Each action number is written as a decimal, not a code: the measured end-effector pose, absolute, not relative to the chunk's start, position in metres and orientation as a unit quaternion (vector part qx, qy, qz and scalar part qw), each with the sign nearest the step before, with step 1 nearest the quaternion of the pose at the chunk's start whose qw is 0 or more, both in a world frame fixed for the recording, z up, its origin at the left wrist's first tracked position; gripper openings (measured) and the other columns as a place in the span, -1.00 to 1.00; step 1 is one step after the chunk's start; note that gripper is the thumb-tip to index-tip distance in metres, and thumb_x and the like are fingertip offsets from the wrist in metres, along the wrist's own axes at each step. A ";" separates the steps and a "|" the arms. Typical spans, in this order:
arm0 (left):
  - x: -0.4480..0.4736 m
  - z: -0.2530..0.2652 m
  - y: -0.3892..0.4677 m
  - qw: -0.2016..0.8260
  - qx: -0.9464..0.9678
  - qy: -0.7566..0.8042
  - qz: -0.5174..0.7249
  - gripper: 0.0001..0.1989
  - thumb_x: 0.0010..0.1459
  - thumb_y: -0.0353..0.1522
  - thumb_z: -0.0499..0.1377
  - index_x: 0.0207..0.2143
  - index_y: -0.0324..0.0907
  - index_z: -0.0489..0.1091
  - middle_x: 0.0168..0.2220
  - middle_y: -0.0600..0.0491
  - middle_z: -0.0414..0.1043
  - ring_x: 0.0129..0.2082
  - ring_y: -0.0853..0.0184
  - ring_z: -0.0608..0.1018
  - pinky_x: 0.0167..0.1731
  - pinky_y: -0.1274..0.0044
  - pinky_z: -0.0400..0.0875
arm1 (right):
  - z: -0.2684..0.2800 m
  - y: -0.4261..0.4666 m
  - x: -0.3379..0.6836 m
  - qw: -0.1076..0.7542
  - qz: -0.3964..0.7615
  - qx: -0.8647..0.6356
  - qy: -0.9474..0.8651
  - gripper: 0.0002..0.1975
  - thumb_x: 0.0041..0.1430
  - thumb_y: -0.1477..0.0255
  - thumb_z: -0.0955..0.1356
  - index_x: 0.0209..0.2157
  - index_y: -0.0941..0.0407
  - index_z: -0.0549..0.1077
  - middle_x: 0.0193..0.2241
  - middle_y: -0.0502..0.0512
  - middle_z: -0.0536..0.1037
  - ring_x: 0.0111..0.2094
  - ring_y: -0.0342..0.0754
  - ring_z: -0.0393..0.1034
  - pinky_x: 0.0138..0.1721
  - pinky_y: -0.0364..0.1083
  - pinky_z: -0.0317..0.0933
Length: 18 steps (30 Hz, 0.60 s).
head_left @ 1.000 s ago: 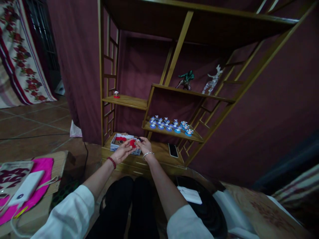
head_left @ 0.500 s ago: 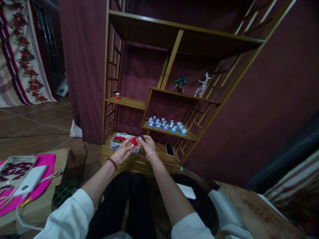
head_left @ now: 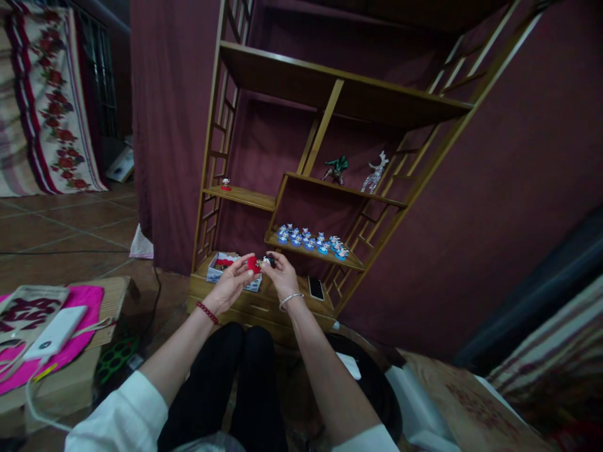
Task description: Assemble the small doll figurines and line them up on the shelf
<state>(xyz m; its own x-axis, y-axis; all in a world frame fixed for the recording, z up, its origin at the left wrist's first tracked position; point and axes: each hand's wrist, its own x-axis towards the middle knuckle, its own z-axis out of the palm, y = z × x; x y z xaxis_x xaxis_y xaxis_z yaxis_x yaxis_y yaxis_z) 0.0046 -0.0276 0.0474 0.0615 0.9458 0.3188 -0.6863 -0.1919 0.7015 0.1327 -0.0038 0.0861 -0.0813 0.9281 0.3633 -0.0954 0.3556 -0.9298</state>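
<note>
Before the wooden shelf unit [head_left: 277, 78], our two hands meet near the patterned box [head_left: 255, 284]. Over the last second our view tips upward, showing more of the upper boards, while the hands stay close together. Our left hand [head_left: 230, 287] keeps its grip pinched on a red base [head_left: 253, 264], and the fingers of our right hand [head_left: 283, 276] are closed on a small dark-topped figurine [head_left: 268, 258]. The pieces are small and dim, so we cannot quite tell whether they are joined. Nothing on the shelves appears to have been added or removed, so we judge that the handling is still under way.

The box and a phone [head_left: 315, 288] lie on the lowest shelf [head_left: 296, 295]. Above, we see blue-based figurines [head_left: 309, 243] in rows, and one red-based figurine [head_left: 225, 183] alone on the left shelf. A green figure [head_left: 336, 169] and a clear deer [head_left: 375, 172] stand higher. A maroon curtain [head_left: 174, 125] hangs behind, over a tiled floor [head_left: 85, 226].
</note>
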 end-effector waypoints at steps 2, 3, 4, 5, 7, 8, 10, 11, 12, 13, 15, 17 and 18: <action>0.004 0.051 -0.031 0.607 0.398 0.159 0.670 -0.53 -0.09 -0.51 0.24 -0.06 -0.15 0.33 -0.14 0.03 0.41 -0.13 0.34 0.44 0.00 0.41 0.26 | 0.089 -0.007 0.133 0.573 0.433 -0.346 -0.604 -0.56 -0.25 0.36 0.43 -0.24 0.15 0.36 -0.35 0.03 0.49 -0.33 -0.14 0.40 -0.19 -0.12 0.30; 0.004 0.052 -0.033 0.605 0.400 0.156 0.671 -0.53 -0.09 -0.51 0.24 -0.06 -0.15 0.32 -0.15 0.03 0.41 -0.12 0.34 0.43 0.00 0.41 0.26 | 0.091 -0.009 0.133 0.573 0.429 -0.342 -0.609 -0.57 -0.25 0.37 0.43 -0.24 0.15 0.37 -0.34 0.04 0.49 -0.32 -0.14 0.40 -0.19 -0.12 0.29; 0.004 0.054 -0.035 0.604 0.401 0.155 0.672 -0.52 -0.09 -0.50 0.24 -0.05 -0.15 0.32 -0.15 0.03 0.41 -0.12 0.33 0.43 0.00 0.41 0.26 | 0.093 -0.010 0.133 0.573 0.425 -0.338 -0.613 -0.57 -0.24 0.38 0.43 -0.24 0.15 0.37 -0.34 0.04 0.49 -0.32 -0.14 0.40 -0.19 -0.13 0.29; 0.004 0.056 -0.037 0.603 0.401 0.154 0.672 -0.52 -0.09 -0.50 0.24 -0.04 -0.15 0.31 -0.15 0.02 0.41 -0.12 0.33 0.43 0.00 0.41 0.26 | 0.095 -0.012 0.133 0.574 0.421 -0.336 -0.617 -0.58 -0.24 0.39 0.43 -0.24 0.15 0.37 -0.33 0.04 0.49 -0.31 -0.14 0.40 -0.19 -0.13 0.28; 0.004 0.059 -0.040 0.600 0.402 0.155 0.674 -0.51 -0.09 -0.50 0.24 -0.04 -0.16 0.31 -0.15 0.01 0.41 -0.11 0.31 0.43 -0.01 0.41 0.26 | 0.099 -0.015 0.133 0.574 0.414 -0.334 -0.623 -0.59 -0.23 0.40 0.42 -0.25 0.15 0.37 -0.33 0.04 0.48 -0.32 -0.14 0.40 -0.20 -0.13 0.29; 0.005 0.061 -0.042 0.599 0.403 0.155 0.674 -0.51 -0.08 -0.49 0.24 -0.04 -0.17 0.31 -0.14 0.01 0.41 -0.10 0.30 0.43 -0.01 0.41 0.26 | 0.100 -0.016 0.133 0.572 0.413 -0.334 -0.625 -0.60 -0.23 0.40 0.42 -0.24 0.15 0.37 -0.33 0.03 0.48 -0.32 -0.14 0.40 -0.21 -0.14 0.29; 0.005 0.063 -0.045 0.597 0.408 0.153 0.674 -0.52 -0.07 -0.48 0.24 -0.03 -0.16 0.31 -0.13 0.00 0.41 -0.09 0.29 0.41 0.00 0.40 0.25 | 0.103 -0.018 0.134 0.570 0.412 -0.331 -0.629 -0.60 -0.22 0.40 0.42 -0.24 0.14 0.37 -0.34 0.02 0.48 -0.32 -0.14 0.40 -0.21 -0.14 0.29; 0.005 0.064 -0.046 0.597 0.410 0.152 0.673 -0.52 -0.07 -0.48 0.24 -0.03 -0.16 0.31 -0.13 0.00 0.41 -0.08 0.28 0.41 0.00 0.40 0.25 | 0.104 -0.019 0.135 0.569 0.413 -0.329 -0.631 -0.60 -0.22 0.40 0.42 -0.24 0.13 0.37 -0.34 0.02 0.48 -0.31 -0.14 0.40 -0.20 -0.14 0.29; 0.005 0.065 -0.046 0.597 0.411 0.151 0.672 -0.52 -0.06 -0.48 0.23 -0.02 -0.15 0.31 -0.13 0.00 0.41 -0.07 0.28 0.40 0.00 0.41 0.24 | 0.105 -0.020 0.135 0.567 0.413 -0.325 -0.634 -0.60 -0.22 0.40 0.42 -0.24 0.13 0.37 -0.34 0.01 0.49 -0.31 -0.14 0.40 -0.19 -0.14 0.29; 0.006 0.066 -0.047 0.597 0.412 0.150 0.671 -0.52 -0.05 -0.48 0.23 -0.02 -0.15 0.31 -0.13 0.01 0.41 -0.07 0.28 0.40 -0.01 0.41 0.24 | 0.106 -0.020 0.136 0.566 0.413 -0.322 -0.637 -0.60 -0.22 0.40 0.42 -0.24 0.12 0.37 -0.34 0.01 0.49 -0.30 -0.14 0.40 -0.19 -0.14 0.29; 0.006 0.067 -0.048 0.598 0.411 0.152 0.671 -0.53 -0.05 -0.48 0.23 -0.03 -0.15 0.32 -0.13 0.01 0.41 -0.08 0.29 0.40 -0.02 0.42 0.25 | 0.107 -0.021 0.137 0.562 0.417 -0.317 -0.640 -0.61 -0.21 0.40 0.42 -0.23 0.12 0.37 -0.34 0.00 0.48 -0.30 -0.14 0.39 -0.19 -0.15 0.29; 0.006 0.067 -0.048 0.599 0.409 0.154 0.671 -0.54 -0.05 -0.49 0.23 -0.03 -0.15 0.33 -0.12 0.01 0.41 -0.09 0.29 0.40 -0.04 0.44 0.27 | 0.108 -0.021 0.138 0.558 0.424 -0.311 -0.642 -0.61 -0.20 0.40 0.42 -0.23 0.11 0.37 -0.34 0.00 0.48 -0.29 -0.15 0.39 -0.20 -0.16 0.29; 0.007 0.068 -0.049 0.600 0.407 0.155 0.671 -0.54 -0.06 -0.49 0.23 -0.04 -0.16 0.33 -0.11 0.01 0.41 -0.09 0.30 0.40 -0.05 0.45 0.27 | 0.109 -0.021 0.139 0.555 0.427 -0.307 -0.644 -0.61 -0.19 0.41 0.41 -0.22 0.11 0.36 -0.34 0.00 0.47 -0.29 -0.15 0.39 -0.20 -0.16 0.29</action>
